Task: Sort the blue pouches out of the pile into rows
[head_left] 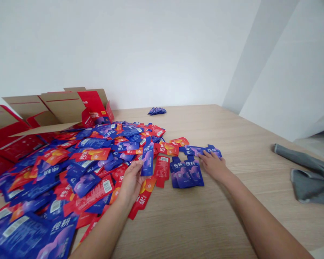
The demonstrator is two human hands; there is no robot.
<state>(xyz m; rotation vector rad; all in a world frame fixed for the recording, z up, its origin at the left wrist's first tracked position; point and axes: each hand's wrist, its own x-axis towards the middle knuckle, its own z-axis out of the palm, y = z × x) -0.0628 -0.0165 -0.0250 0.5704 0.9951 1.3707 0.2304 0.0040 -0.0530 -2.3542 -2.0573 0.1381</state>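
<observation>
My left hand (133, 179) is closed on a blue sachet (148, 158), held upright at the right edge of a heap of red and blue sachets (94, 154). On the bare wood to the right, my right hand (213, 163) lies with its fingers stretched over a blue sachet (218, 151) lying flat, its fingertips touching it. Between the two hands lie overlapping blue sachets (187, 174), all with their necks pointing away from me. A red sachet (162, 168) showing its barcode is just left of them.
Open red cardboard boxes (97, 104) stand behind the heap on the left. A small stack of blue sachets (157, 111) sits near the table's back edge by the white wall. Grey cloth (311, 185) lies at the right side of the wooden table (194, 226).
</observation>
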